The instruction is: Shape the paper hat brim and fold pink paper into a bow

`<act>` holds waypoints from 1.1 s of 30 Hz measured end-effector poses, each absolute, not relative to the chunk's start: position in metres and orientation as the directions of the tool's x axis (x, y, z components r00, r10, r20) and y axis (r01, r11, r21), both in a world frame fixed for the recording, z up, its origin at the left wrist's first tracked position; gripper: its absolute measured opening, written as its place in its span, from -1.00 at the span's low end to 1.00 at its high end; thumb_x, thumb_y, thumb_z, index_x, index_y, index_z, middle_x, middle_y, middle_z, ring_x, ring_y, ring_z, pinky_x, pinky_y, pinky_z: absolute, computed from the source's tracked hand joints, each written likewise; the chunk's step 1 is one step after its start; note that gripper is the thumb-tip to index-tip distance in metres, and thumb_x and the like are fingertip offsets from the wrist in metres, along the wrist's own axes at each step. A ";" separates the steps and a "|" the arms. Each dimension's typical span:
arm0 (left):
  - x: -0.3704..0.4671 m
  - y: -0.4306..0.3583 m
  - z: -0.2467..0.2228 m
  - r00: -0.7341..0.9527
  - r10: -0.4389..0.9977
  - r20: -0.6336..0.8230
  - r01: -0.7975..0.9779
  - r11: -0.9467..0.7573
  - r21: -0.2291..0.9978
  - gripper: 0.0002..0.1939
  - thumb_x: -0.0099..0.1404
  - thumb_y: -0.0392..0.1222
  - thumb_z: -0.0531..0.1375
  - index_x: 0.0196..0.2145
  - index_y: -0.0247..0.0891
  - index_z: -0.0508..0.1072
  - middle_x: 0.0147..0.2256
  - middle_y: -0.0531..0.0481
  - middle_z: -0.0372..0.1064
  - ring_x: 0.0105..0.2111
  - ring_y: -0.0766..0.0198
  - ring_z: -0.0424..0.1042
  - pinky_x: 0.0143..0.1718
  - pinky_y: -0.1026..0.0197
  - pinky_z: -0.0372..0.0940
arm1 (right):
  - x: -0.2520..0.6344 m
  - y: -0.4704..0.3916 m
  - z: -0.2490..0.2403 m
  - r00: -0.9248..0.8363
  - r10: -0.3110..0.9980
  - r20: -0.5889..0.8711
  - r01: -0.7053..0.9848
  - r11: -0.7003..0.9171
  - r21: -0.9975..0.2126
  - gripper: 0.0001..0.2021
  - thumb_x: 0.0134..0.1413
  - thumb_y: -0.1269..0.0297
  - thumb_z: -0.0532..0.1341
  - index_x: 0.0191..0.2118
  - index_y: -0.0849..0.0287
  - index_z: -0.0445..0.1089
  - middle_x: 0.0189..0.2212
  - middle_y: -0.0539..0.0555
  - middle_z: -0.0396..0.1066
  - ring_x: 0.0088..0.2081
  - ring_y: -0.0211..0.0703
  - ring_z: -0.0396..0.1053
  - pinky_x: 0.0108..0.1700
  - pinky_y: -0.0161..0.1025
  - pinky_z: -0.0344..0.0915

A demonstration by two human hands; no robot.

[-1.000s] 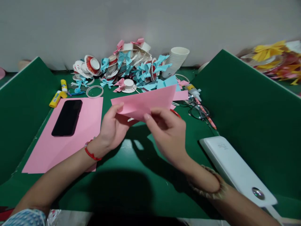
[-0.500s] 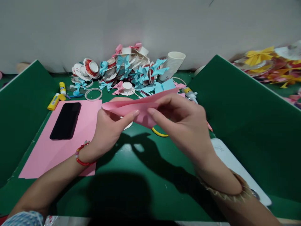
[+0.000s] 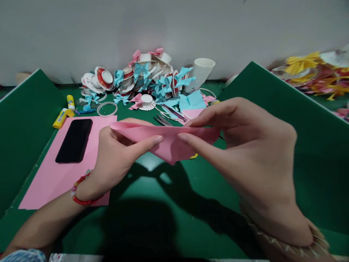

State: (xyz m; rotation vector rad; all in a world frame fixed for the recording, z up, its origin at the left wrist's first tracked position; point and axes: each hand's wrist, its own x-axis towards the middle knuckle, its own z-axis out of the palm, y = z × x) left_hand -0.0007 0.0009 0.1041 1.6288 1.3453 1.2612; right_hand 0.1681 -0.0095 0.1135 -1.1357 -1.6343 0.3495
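Observation:
A folded piece of pink paper (image 3: pixel 169 145) is held up above the green table, its lower middle coming to a point. My left hand (image 3: pixel 117 149) pinches its left part, thumb in front and fingers behind. On the right part, my right hand (image 3: pixel 245 145) grips it between thumb and fingers. Both thumbs point inward, a short gap between their tips. Just behind the paper lie scissors (image 3: pixel 161 120), partly hidden, and a sheet with pink and light blue paper (image 3: pixel 193 102).
Pink sheets (image 3: pixel 68 185) lie at left under a black phone (image 3: pixel 74 141). Glue sticks (image 3: pixel 60 118) and a tape ring (image 3: pixel 107 109) are behind. A heap of paper-bow crafts (image 3: pixel 147 78) and stacked white cups (image 3: pixel 201 72) line the wall. Green dividers (image 3: pixel 294 145) stand both sides.
Both hands have come nearer the camera with the pink paper, and the right hand has shifted right. The paper's top edge is more level, and the scissors behind it now show.

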 end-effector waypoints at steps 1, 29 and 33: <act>-0.001 0.001 0.104 0.000 0.965 0.262 0.316 -0.248 0.916 -0.85 -0.01 -0.17 0.33 -0.45 -0.27 0.52 -0.48 0.04 0.48 -0.45 0.26 0.46 -0.45 0.29 0.38 | 0.168 -0.010 0.114 0.029 0.817 0.576 0.492 0.490 -0.719 -0.79 -0.20 0.56 0.30 -0.45 0.13 0.34 -0.48 -0.09 0.41 -0.40 -0.29 0.42 -0.46 -0.37 0.36; -0.006 0.006 0.104 0.073 0.964 0.255 0.102 -0.261 0.960 -0.93 -0.04 -0.27 0.36 -0.52 -0.15 0.55 -0.48 0.06 0.48 -0.47 0.28 0.44 -0.42 0.23 0.39 | 0.179 -0.002 0.112 0.004 0.901 0.433 0.320 0.409 -0.854 -0.87 -0.22 0.44 0.36 -0.46 0.13 0.43 -0.52 -0.06 0.46 -0.46 -0.24 0.44 -0.42 -0.31 0.44; -0.009 0.006 0.108 0.088 0.959 0.269 0.209 -0.282 0.936 -0.95 -0.02 -0.21 0.35 -0.52 -0.17 0.56 -0.53 0.06 0.47 -0.52 0.30 0.43 -0.47 0.25 0.38 | 0.187 0.000 0.113 -0.022 0.914 0.406 0.318 0.391 -0.864 -0.87 -0.24 0.42 0.38 -0.47 0.13 0.45 -0.54 -0.06 0.47 -0.51 -0.26 0.44 -0.48 -0.33 0.43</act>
